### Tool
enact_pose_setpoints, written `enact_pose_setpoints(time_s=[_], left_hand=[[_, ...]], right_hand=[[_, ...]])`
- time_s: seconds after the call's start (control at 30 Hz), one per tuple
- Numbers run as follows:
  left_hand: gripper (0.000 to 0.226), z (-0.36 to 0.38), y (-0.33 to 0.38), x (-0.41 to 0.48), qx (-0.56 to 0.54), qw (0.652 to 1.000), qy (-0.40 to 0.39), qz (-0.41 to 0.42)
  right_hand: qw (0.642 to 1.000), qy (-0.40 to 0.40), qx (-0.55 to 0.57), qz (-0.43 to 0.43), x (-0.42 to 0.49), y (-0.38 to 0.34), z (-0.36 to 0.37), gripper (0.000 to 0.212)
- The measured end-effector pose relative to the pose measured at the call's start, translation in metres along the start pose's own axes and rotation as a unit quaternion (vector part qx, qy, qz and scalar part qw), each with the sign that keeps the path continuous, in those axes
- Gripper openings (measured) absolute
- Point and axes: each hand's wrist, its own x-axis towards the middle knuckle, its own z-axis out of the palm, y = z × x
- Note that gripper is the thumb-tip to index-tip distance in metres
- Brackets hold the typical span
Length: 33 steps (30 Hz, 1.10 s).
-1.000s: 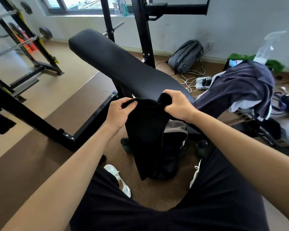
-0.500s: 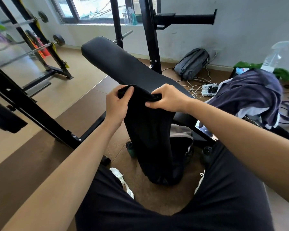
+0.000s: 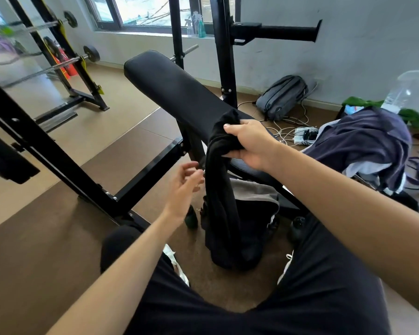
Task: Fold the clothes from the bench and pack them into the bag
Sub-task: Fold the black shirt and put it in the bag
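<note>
My right hand [image 3: 248, 145] grips the bunched top of a black garment [image 3: 221, 189] that hangs down in front of the black padded bench [image 3: 177, 90]. Its lower end droops over a black bag [image 3: 254, 211] on the floor, where a grey cloth [image 3: 252, 189] shows at the bag's opening. My left hand [image 3: 186, 182] is just left of the hanging garment, fingers loosely bent, holding nothing. A heap of dark blue and white clothes [image 3: 363, 143] lies on the right.
The bench's black frame [image 3: 140, 175] runs across the floor on the left. A grey backpack [image 3: 281, 97] and white cables lie by the wall. A barbell rack [image 3: 65, 59] stands far left. My legs in black trousers fill the bottom of the view.
My left hand has let go of the garment's top edge and dropped lower beside it. My right hand now holds the gathered garment alone, which hangs narrower.
</note>
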Motion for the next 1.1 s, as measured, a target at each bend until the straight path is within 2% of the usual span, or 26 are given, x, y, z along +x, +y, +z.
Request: enact_pose_setpoints(time_s=[0.1,0.2,0.33,0.47,0.53,0.67,0.87,1.0,1.1], left_hand=[[0.035,0.015,-0.023,-0.017,0.017,0.999,-0.046,-0.003],[0.055,0.027,-0.041,-0.019,0.068,0.997,-0.042,-0.007],[0.061,0.042,-0.055,-0.011,0.16,0.987,-0.018,-0.022],[0.067,0.065,-0.057,-0.002,0.212,0.976,0.013,-0.039],[0.06,0.073,-0.058,0.006,0.218,0.974,0.031,-0.056],[0.02,0.077,-0.06,0.014,0.229,0.972,0.037,-0.029],[0.018,0.049,-0.062,0.008,0.131,0.99,-0.043,-0.036],[0.022,0.021,-0.056,0.007,0.134,0.989,-0.007,-0.055],[0.021,0.001,-0.05,0.013,0.153,0.985,0.019,-0.072]], right_hand=[[0.999,0.002,0.052,-0.014,-0.007,-0.005,0.002,0.015],[0.996,-0.007,0.087,-0.033,-0.01,-0.008,0.002,0.025],[0.989,-0.018,0.139,-0.053,-0.013,-0.014,0.0,0.039],[0.981,-0.024,0.179,-0.074,-0.018,-0.023,0.0,0.042],[0.978,-0.031,0.188,-0.08,-0.019,-0.027,-0.003,0.042],[0.976,-0.03,0.194,-0.096,-0.016,-0.031,-0.016,0.04],[0.968,0.018,0.221,-0.121,-0.003,-0.028,-0.048,0.035],[0.968,0.07,0.216,-0.107,0.006,-0.011,-0.074,0.041],[0.966,0.105,0.213,-0.097,0.015,0.012,-0.094,0.052]])
